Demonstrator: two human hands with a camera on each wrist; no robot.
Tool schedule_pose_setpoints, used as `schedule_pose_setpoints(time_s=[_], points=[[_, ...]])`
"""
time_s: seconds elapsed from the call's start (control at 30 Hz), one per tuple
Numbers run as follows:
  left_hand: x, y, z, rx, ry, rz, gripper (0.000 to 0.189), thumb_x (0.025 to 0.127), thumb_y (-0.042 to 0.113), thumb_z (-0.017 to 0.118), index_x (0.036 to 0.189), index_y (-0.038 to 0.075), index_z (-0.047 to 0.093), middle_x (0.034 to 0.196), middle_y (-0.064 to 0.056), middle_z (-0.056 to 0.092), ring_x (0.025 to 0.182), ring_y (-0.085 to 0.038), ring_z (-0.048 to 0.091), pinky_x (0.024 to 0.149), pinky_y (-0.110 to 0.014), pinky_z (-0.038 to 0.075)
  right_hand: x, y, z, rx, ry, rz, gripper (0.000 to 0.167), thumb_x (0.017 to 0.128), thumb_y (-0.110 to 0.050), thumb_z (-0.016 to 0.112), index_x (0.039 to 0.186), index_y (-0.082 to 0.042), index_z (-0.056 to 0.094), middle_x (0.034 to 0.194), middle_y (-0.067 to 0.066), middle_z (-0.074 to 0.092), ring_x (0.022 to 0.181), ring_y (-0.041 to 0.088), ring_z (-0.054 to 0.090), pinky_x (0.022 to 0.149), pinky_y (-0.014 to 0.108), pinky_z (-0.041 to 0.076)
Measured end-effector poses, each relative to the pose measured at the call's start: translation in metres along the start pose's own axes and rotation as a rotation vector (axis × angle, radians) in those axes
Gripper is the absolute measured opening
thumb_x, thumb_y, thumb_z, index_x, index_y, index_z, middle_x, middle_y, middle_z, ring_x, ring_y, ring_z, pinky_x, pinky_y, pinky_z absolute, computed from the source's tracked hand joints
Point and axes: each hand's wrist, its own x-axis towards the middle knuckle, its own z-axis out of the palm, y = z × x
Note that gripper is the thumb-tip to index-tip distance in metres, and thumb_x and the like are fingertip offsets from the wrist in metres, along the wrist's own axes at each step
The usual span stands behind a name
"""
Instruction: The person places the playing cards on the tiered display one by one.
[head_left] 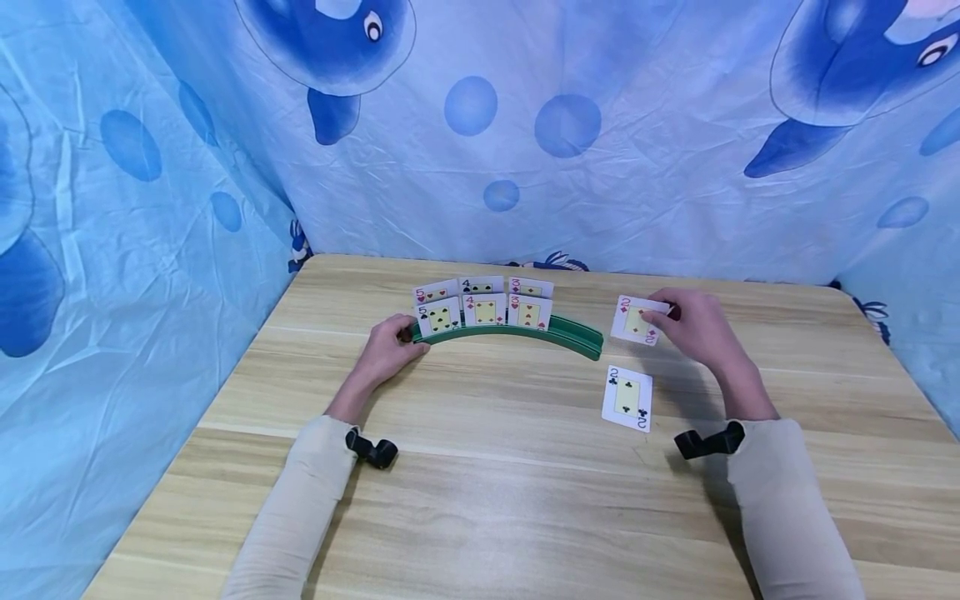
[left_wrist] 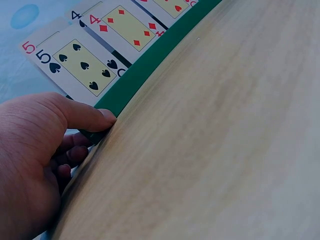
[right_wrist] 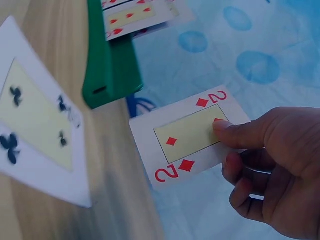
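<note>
A curved green card holder [head_left: 577,337] stands on the table with two rows of playing cards in its left and middle parts. Its front row shows the five of spades [left_wrist: 80,67], the four of diamonds [head_left: 484,311] and the three of hearts [head_left: 529,313]; a five, a four and a three stand behind. My left hand [head_left: 386,350] grips the holder's left end, thumb in front. To the right of the holder, my right hand [head_left: 693,327] pinches the two of diamonds [right_wrist: 165,145], face toward me. The two of clubs [head_left: 627,400] lies face up below it.
The wooden table [head_left: 480,508] extends around the holder and cards. A blue curtain [head_left: 420,192] with whale pictures hangs behind the table and along its left side. Black wrist mounts [head_left: 371,450] sit at both sleeve cuffs.
</note>
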Motion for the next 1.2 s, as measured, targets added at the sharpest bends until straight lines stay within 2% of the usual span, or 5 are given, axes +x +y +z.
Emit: schedule_pose_setpoints(time_s=[0.33, 0.57, 0.7, 1.03, 1.2], points=[[-0.001, 0.000, 0.000, 0.000, -0.008, -0.006, 0.042, 0.086, 0.010, 0.074, 0.124, -0.004, 0.063, 0.118, -0.021, 0.064, 0.102, -0.031, 0.058, 0.089, -0.039, 0.046, -0.003, -0.015, -0.006, 0.052, 0.091, -0.051, 0.021, 0.096, -0.012, 0.066, 0.112, 0.002, 0.071, 0.085, 0.019, 0.071, 0.064, 0.014, 0.053, 0.054, 0.023, 0.040], [-0.001, -0.001, -0.001, 0.013, 0.000, 0.009, 0.040, 0.086, 0.009, 0.073, 0.123, -0.005, 0.063, 0.114, -0.021, 0.063, 0.098, -0.030, 0.055, 0.085, -0.037, 0.044, 0.001, -0.030, -0.002, 0.105, 0.143, -0.060, 0.022, 0.095, -0.013, 0.067, 0.111, 0.001, 0.072, 0.083, 0.018, 0.071, 0.061, 0.015, 0.052, 0.051, 0.023, 0.038], [-0.001, -0.001, -0.001, 0.002, -0.005, 0.004, 0.041, 0.086, 0.009, 0.073, 0.123, -0.005, 0.063, 0.117, -0.021, 0.064, 0.101, -0.031, 0.058, 0.087, -0.039, 0.046, 0.005, -0.036, 0.004, 0.126, 0.154, -0.066, 0.024, 0.095, -0.013, 0.067, 0.113, 0.002, 0.071, 0.081, 0.019, 0.071, 0.060, 0.014, 0.053, 0.051, 0.023, 0.039], [0.000, 0.001, 0.000, -0.005, -0.004, 0.003, 0.041, 0.086, 0.009, 0.074, 0.124, -0.004, 0.064, 0.118, -0.021, 0.064, 0.102, -0.031, 0.058, 0.090, -0.041, 0.047, 0.016, -0.043, 0.023, 0.153, 0.189, -0.108, 0.022, 0.095, -0.009, 0.067, 0.112, 0.002, 0.072, 0.081, 0.018, 0.071, 0.060, 0.018, 0.053, 0.050, 0.023, 0.038], [0.000, 0.000, 0.001, -0.004, -0.005, 0.006, 0.041, 0.086, 0.009, 0.074, 0.124, -0.004, 0.064, 0.118, -0.021, 0.064, 0.102, -0.032, 0.059, 0.090, -0.041, 0.048, 0.021, -0.045, 0.031, 0.144, 0.184, -0.095, 0.020, 0.095, -0.010, 0.067, 0.111, 0.001, 0.072, 0.083, 0.018, 0.071, 0.061, 0.020, 0.052, 0.050, 0.023, 0.038]])
